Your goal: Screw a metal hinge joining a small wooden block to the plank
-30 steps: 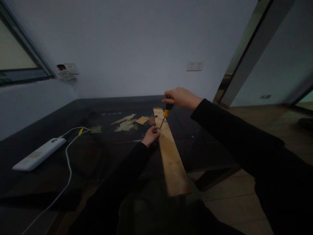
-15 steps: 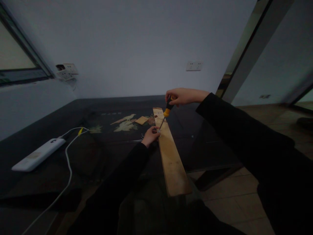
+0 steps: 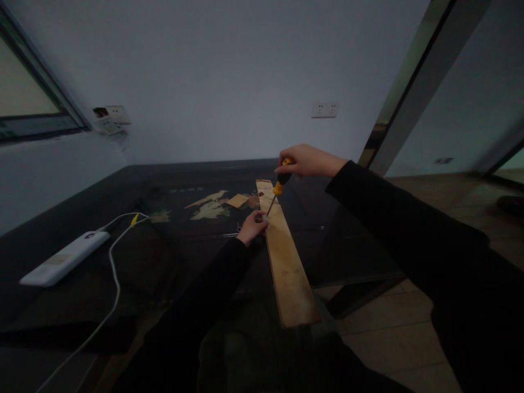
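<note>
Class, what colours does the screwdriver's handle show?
The handle is black and yellow, seen best in the head view.

Head-worn view, forward and downward

We see a screwdriver with a black and yellow handle, tilted, its top leaning right in our right hand and its thin metal shaft running down to a small pale piece at our left hand; that piece is too small for us to make out. Our long, narrow wooden board, light brown with darker marks, lies flat on the worktop, its near end jutting past the edge.
</note>
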`<state>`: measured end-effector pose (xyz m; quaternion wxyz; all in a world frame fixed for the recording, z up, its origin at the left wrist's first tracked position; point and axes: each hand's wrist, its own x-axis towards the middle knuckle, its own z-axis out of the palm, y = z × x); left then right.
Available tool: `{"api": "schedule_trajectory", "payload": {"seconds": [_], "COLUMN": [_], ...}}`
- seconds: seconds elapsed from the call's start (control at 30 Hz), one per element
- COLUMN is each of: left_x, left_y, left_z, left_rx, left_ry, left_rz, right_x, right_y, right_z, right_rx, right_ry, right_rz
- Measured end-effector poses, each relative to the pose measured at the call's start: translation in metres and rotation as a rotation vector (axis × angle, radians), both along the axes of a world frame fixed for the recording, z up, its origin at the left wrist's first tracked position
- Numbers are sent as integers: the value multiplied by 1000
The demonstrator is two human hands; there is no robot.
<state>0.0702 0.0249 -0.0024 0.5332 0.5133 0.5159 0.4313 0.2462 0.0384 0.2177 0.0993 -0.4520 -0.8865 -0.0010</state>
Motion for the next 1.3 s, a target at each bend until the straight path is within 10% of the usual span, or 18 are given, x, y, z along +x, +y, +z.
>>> {"api": "schedule_trajectory", "payload": {"seconds": [0.13,0.5,0.87,1.3], "left_x": [1,0,2,-1], "left_y": [0,0,1,3], "left_z": [1,-1,0,-4], "left_rx": [13,29,31,45], "left_ry": [17,13,52,66], "left_rz": [1,21,24,21], "right_x": [-6,5,-10,4], "right_y": [1,8,7,9], "right_z": [-8,9,-8,20], "right_rx": [188,-180,220,-17], "right_ry": [-13,-15,-90,-105], "right_rz": [-131,128,-176,154]}}
